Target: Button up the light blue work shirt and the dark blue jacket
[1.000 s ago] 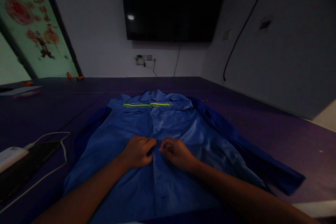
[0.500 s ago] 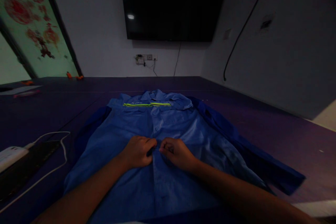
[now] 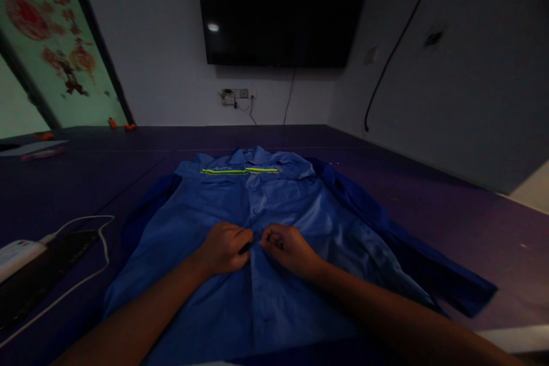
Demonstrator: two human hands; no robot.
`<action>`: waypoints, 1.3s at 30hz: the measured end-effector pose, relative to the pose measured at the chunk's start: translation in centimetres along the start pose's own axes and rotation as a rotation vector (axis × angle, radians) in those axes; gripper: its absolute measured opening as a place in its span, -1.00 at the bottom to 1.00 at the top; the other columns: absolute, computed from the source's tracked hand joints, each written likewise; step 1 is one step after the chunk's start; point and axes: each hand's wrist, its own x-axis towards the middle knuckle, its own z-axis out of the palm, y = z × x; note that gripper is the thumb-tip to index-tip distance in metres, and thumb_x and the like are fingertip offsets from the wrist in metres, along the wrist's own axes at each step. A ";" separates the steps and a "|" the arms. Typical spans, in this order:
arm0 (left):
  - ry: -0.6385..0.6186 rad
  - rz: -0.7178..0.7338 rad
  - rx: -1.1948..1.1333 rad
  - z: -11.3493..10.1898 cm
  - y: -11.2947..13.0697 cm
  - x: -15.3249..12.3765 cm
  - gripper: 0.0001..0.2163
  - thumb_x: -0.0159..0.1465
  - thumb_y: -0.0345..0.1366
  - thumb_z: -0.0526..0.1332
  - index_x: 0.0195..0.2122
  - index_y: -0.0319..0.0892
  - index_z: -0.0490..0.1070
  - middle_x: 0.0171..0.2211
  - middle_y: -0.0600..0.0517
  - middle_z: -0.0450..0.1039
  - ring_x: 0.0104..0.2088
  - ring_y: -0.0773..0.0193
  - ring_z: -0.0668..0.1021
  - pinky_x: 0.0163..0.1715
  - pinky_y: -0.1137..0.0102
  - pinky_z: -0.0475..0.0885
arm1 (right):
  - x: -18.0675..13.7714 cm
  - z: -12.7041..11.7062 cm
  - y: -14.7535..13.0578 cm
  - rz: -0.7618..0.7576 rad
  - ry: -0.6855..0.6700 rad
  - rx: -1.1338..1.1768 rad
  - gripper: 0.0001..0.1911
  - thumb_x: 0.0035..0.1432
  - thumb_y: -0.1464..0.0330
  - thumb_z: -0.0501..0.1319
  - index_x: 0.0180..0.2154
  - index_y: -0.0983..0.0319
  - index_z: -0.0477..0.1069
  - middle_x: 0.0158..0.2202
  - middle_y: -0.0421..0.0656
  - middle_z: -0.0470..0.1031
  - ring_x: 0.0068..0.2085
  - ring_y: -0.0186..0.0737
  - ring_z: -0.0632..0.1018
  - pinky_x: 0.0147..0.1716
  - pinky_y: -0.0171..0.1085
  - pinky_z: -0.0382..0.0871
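A blue work jacket (image 3: 295, 206) lies front side up, its collar away from me and its darker blue sleeves spread to both sides. Yellow-green stripes cross the chest, and buttons show down the front placket. Around the middle of that placket, my left hand (image 3: 227, 247) is closed, its thumb and fingers pinching the jacket's edge. Just across from it, my right hand (image 3: 289, 249) is also closed, with curled fingers gripping the cloth. A small gap separates my fingertips. Whatever button sits between them is too dark to make out.
The jacket rests on a dark purple surface (image 3: 429, 206). To the left are a white power strip (image 3: 19, 257), its white cable (image 3: 107, 240) and a dark flat object (image 3: 51, 274). A large black screen (image 3: 283, 11) hangs on the far wall.
My left fingertips have shifted very slightly to the left. My right hand stays almost in place, and the jacket lies as before.
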 end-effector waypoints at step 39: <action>-0.024 0.036 -0.020 0.0 -0.2 0.1 -0.94 0.04 -0.44 0.06 -0.48 -0.18 0.28 -0.59 0.10 0.34 -0.56 0.36 0.39 -0.55 0.45 0.18 | 0.0 0.1 0.1 0.017 0.017 -0.008 -0.85 0.06 0.29 0.15 -0.46 0.25 0.30 -0.67 -0.32 0.26 -0.64 -0.45 0.28 -0.67 -0.45 0.05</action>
